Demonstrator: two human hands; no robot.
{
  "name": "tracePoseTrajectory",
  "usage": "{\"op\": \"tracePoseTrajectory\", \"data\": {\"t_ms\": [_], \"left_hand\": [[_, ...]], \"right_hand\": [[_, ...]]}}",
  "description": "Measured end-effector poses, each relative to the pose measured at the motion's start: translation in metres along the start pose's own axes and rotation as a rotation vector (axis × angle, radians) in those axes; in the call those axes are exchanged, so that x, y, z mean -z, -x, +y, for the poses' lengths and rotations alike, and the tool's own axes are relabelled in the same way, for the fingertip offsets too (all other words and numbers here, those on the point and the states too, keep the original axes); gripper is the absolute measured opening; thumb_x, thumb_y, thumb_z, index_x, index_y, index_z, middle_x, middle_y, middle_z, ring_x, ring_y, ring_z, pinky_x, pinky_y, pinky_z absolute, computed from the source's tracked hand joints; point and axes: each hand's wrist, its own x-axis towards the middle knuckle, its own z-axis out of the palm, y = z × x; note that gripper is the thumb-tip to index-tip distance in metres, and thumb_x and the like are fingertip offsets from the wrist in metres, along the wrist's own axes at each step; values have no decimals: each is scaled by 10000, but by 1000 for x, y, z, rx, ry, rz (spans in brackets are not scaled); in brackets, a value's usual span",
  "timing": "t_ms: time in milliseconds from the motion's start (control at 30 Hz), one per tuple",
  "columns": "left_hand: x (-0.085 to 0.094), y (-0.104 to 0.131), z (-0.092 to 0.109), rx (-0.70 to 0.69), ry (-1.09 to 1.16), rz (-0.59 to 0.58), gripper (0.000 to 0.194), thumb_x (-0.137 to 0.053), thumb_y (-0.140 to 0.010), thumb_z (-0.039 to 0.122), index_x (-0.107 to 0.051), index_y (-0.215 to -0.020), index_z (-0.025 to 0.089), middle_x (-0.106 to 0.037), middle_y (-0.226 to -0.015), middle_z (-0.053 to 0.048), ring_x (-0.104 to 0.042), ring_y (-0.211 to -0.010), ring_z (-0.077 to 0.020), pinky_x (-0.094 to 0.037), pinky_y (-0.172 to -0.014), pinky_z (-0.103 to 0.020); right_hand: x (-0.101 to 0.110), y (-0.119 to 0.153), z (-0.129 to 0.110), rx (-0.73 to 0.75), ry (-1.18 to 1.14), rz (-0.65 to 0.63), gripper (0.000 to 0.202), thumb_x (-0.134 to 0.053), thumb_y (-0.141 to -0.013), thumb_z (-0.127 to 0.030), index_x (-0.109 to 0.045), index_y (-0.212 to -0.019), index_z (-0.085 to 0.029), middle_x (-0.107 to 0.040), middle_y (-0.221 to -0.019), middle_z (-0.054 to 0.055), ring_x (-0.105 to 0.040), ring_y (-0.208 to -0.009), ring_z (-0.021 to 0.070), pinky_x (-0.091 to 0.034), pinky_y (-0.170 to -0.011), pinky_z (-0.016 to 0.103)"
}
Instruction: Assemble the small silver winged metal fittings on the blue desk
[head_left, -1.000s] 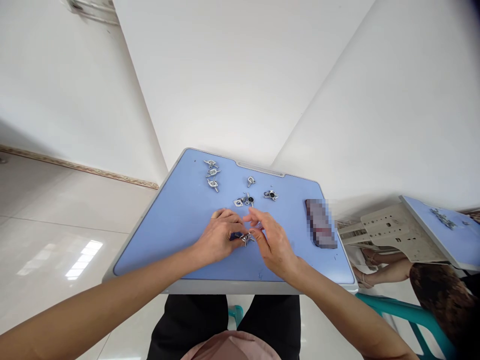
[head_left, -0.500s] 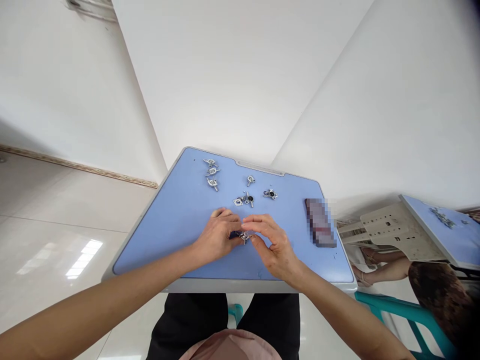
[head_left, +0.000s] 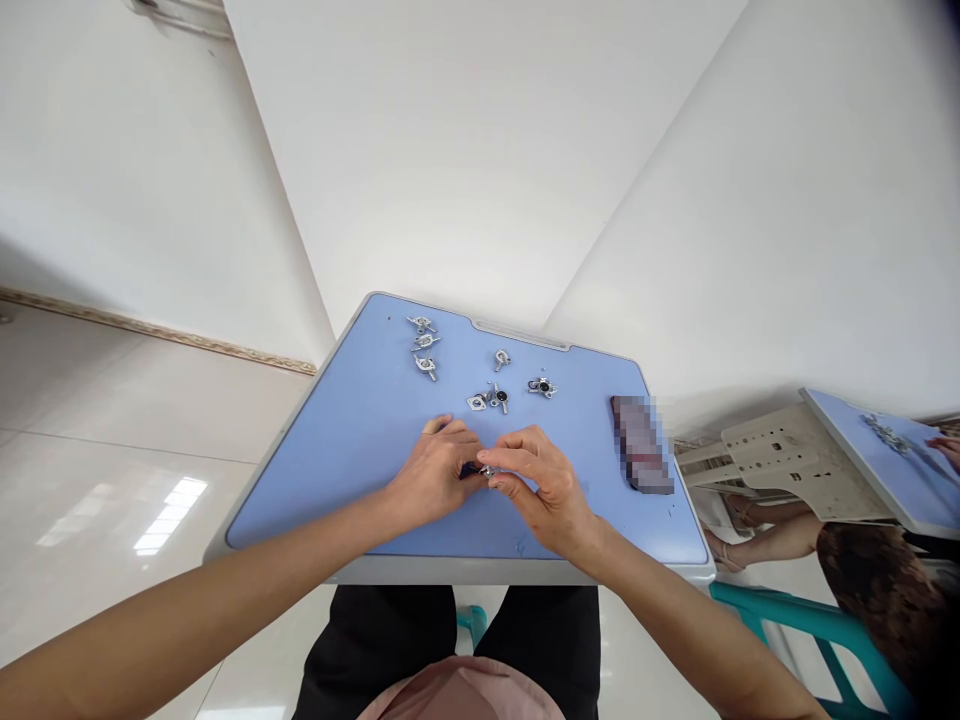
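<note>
Near the front middle of the blue desk (head_left: 322, 480), my left hand (head_left: 439, 470) is closed on a small silver metal part (head_left: 488, 471), mostly covered by fingers. My right hand (head_left: 544, 490) pinches the same part from the right with thumb and forefinger. Just beyond my hands lie a flat silver plate (head_left: 476, 403) and a metal part with a black round centre (head_left: 500, 397). A similar black-centred part (head_left: 542, 387) lies to the right, and a small silver part (head_left: 502, 359) sits farther back. Three silver metal parts (head_left: 425, 367) form a column at the back left.
A dark, pixelated flat object (head_left: 643, 445) lies at the desk's right side. White walls stand behind. To the right are a second blue desk (head_left: 847, 425) with metal parts (head_left: 885, 435), a co-worker's hand (head_left: 949, 450) and legs, and a green stool (head_left: 795, 610).
My right thumb and forefinger have closed in on the small metal part. My left hand has stayed put. A co-worker's hand has come into view at the far right.
</note>
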Motion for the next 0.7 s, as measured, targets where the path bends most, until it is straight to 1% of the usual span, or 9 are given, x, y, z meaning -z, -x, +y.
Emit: {"op": "tracePoseTrajectory", "data": {"t_ms": [67, 200, 233, 300, 400, 467, 533, 600, 700], "left_hand": [[0, 1, 1, 1, -8, 3, 167, -636, -856, 207, -603, -694, 187, -599, -670, 30, -546, -771, -172, -326, -1021, -475], [1, 1, 2, 4, -18, 6, 98, -654, -826, 162, -623, -737, 189, -620, -701, 25, -549, -790, -178, -336, -1020, -486], [1, 1, 2, -1, -20, 5, 94, -646, -826, 158, -625, -740, 191, -620, -699, 23, -549, -785, -179, -342, -1015, -487], [0, 1, 2, -6, -25, 13, 100, -624, -831, 161, -630, -739, 199, -617, -689, 18, -551, -771, -183, -355, -1006, -489], [0, 0, 1, -8, -23, 26, 122, -605, -829, 176, -632, -718, 217, -611, -671, 14, -560, -760, -195, -369, -991, -490], [-1, 0, 1, -8, -18, 22, 109, -610, -811, 166, -631, -722, 225, -621, -685, 14, -567, -765, -202, -368, -989, -493], [0, 0, 1, -6, -13, 19, 95, -621, -791, 146, -628, -737, 225, -632, -708, 15, -570, -771, -203, -361, -993, -498], [0, 0, 1, -2, -11, 14, 89, -629, -797, 153, -620, -735, 216, -627, -705, 18, -566, -767, -194, -351, -1003, -501], [0, 1, 1, 6, -8, -1, 104, -631, -814, 165, -608, -720, 203, -613, -685, 28, -563, -778, -184, -332, -1021, -498]], "right_hand": [[-3, 1, 0, -27, 23, 46, 255, -536, -956, -164, -640, -1159, -278, -672, -927, 34, -614, -854, 161, -550, -744, 326], [-6, 2, -1, -68, -37, 31, 445, -463, -965, -105, -476, -1369, -290, -710, -1008, 40, -639, -916, 167, -560, -801, 351], [-6, 1, -1, -60, -51, 22, 443, -465, -962, -105, -479, -1366, -286, -711, -1023, 46, -639, -939, 173, -561, -807, 358], [-6, 1, 0, -27, -48, 28, 359, -507, -952, -129, -564, -1275, -277, -708, -1004, 51, -634, -946, 184, -559, -795, 366], [-6, -1, 1, -14, -11, 78, 249, -543, -944, -148, -647, -1135, -270, -701, -920, 39, -629, -871, 176, -553, -750, 353], [-5, -2, 1, -27, -20, 88, 286, -482, -959, -123, -646, -1139, -272, -709, -910, 34, -633, -851, 170, -552, -732, 345], [-5, -3, 0, -24, -59, 61, 345, -417, -965, -95, -631, -1173, -268, -720, -964, 42, -641, -897, 173, -554, -761, 358], [-4, -3, -1, -16, -82, 33, 325, -439, -961, -108, -629, -1179, -256, -718, -1003, 55, -640, -936, 181, -554, -797, 377], [-4, -3, 0, -5, -53, 47, 252, -504, -949, -131, -651, -1118, -247, -711, -936, 47, -640, -883, 174, -552, -784, 368]]}}
